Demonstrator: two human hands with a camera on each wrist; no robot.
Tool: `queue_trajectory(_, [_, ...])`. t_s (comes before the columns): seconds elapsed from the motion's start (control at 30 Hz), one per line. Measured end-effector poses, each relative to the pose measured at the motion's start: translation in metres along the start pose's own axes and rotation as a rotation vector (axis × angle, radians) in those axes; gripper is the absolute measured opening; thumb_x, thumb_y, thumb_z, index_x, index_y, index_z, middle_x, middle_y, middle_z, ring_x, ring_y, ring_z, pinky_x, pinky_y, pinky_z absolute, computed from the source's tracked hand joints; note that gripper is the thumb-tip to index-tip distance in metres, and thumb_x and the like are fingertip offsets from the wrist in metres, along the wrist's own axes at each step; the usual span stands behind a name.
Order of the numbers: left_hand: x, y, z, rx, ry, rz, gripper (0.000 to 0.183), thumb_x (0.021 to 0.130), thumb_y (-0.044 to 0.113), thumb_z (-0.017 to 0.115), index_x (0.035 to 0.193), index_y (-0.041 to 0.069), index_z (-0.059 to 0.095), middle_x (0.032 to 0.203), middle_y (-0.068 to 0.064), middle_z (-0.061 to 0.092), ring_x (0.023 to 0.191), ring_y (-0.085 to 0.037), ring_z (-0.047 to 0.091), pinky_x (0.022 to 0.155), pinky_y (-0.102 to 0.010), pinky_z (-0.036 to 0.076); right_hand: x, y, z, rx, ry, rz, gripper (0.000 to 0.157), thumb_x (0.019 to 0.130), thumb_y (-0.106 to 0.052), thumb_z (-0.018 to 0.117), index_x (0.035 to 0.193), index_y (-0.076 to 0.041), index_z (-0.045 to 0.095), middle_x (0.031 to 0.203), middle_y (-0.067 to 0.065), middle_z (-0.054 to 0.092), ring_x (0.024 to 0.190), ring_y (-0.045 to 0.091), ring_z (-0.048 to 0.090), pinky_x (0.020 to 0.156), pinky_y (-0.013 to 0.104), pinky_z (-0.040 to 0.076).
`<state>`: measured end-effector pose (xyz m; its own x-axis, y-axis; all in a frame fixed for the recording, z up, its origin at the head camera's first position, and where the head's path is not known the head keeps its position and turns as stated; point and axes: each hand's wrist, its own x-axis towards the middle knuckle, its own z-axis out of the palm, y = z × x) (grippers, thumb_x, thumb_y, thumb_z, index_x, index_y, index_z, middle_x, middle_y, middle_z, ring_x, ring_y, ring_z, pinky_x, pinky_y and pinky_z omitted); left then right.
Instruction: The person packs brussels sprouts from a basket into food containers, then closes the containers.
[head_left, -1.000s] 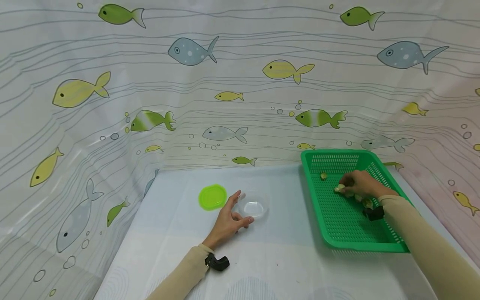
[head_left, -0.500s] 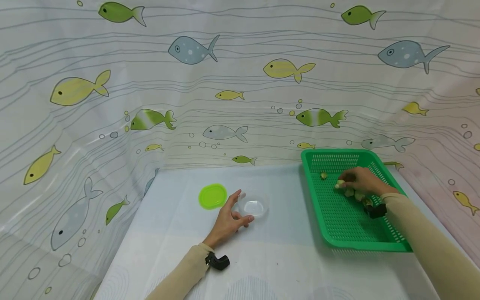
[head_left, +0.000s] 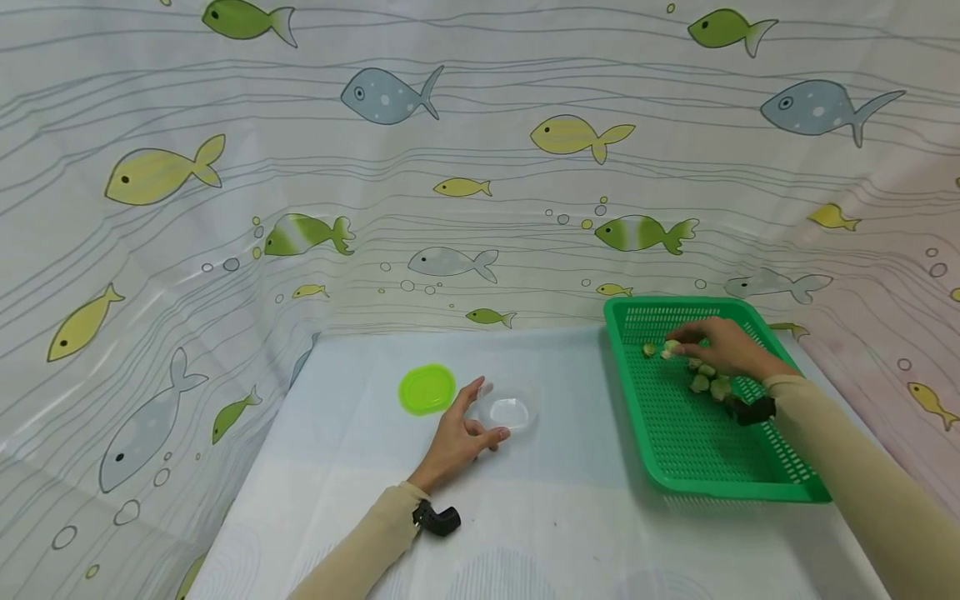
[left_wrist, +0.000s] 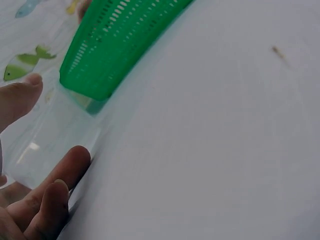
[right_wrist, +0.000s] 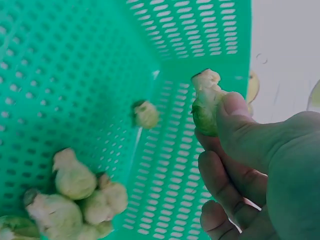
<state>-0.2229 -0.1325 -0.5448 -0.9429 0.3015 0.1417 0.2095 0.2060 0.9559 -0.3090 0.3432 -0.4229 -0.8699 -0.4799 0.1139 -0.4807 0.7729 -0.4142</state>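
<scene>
My right hand [head_left: 722,346] pinches a Brussels sprout [right_wrist: 206,102] between thumb and fingers, over the far part of the green plastic basket [head_left: 637,425]. Several more sprouts [right_wrist: 55,215] lie in a cluster on the basket floor below that hand. One sprout [right_wrist: 146,114] sits apart near the far wall. On the table, my left hand [head_left: 459,437] holds a small clear plastic container [head_left: 510,412], with thumb and fingers spread around its left side. In the left wrist view, the container's transparent wall [left_wrist: 45,145] shows between the thumb and the other fingers.
A bright green lid [head_left: 427,389] lies flat on the white table [head_left: 562,517], left of the container. The basket stands on the right side of the table. Behind everything hangs a fish-patterned sheet [head_left: 517,242].
My right hand has moved up and away from the sprout cluster with the pinched sprout, uncovering more of the cluster. The left hand and container stay in place.
</scene>
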Motion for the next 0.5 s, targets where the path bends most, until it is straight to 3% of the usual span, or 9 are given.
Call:
queue_trajectory(0.33, [0.001, -0.004, 0.000, -0.013, -0.017, 0.003, 0.095, 0.092, 0.016, 0.085, 0.169, 0.016, 0.027, 0.170, -0.015, 0.035, 0.071, -0.024, 0.075, 0.050, -0.024, 0.049, 0.011, -0.030, -0.013, -0.019, 0.075, -0.054, 0.027, 0.103, -0.017, 0.072, 0.127, -0.006, 0.075, 0.110, 0.009, 0.078, 0.101, 0.030, 0.071, 0.086, 0.054, 0.058])
queue_trajectory(0.5, [0.000, -0.002, -0.001, -0.002, -0.013, 0.003, 0.096, 0.092, 0.017, 0.085, 0.169, 0.016, 0.027, 0.169, -0.015, 0.035, 0.072, -0.023, 0.075, 0.051, -0.024, 0.050, 0.022, -0.057, -0.020, 0.008, 0.045, -0.034, 0.030, 0.106, -0.021, 0.068, 0.132, -0.009, 0.073, 0.113, 0.007, 0.077, 0.102, 0.029, 0.070, 0.085, 0.050, 0.057])
